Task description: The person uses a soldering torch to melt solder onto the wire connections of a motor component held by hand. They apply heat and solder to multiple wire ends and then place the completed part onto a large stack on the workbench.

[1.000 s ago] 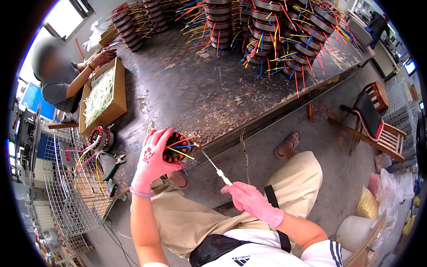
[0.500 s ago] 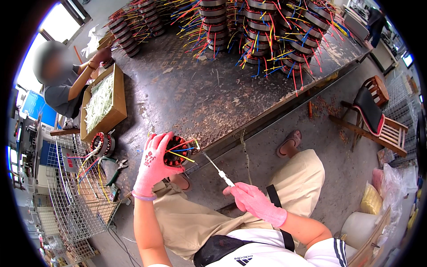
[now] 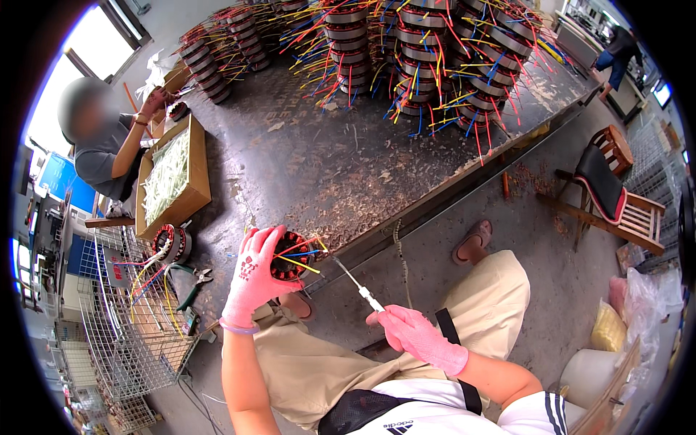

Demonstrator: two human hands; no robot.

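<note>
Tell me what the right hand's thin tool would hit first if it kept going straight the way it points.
Most likely the wound motor coil held in the left hand. The thin tool in the right hand points up-left at it, its tip just short of the coloured wires. Depth is hard to judge.

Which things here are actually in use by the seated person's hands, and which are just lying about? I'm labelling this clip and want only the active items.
In use:
left hand gripping a wound motor stator with coloured wires
right hand holding a thin white-handled tool, tip aimed at it

Lying about:
stacked stators on the workbench
cardboard box
pliers
wire basket
wooden chair
</note>
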